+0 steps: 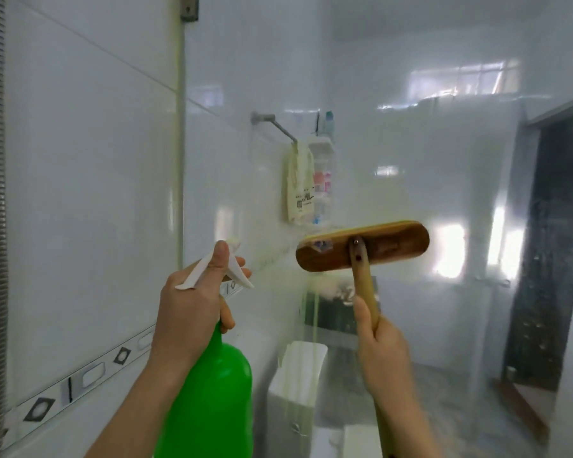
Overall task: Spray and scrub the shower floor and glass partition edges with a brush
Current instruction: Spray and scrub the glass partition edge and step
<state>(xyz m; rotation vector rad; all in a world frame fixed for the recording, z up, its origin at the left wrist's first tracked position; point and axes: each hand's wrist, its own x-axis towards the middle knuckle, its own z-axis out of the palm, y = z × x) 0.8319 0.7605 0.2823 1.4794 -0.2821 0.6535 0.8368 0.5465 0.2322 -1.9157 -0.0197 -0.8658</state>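
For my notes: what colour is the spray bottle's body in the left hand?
The spray bottle body is bright green; the head view shows it best.

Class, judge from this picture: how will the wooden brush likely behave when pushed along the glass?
Probably stiff: the brush has a solid wooden head and straight handle. Likely head-heavy, since the right hand grips below the wide head. It may slide easily; the glass shows runny streaks.

left hand (192, 302) grips green spray bottle (209, 395) | right hand (382, 355) holds brush (361, 246) against glass partition (394, 143)
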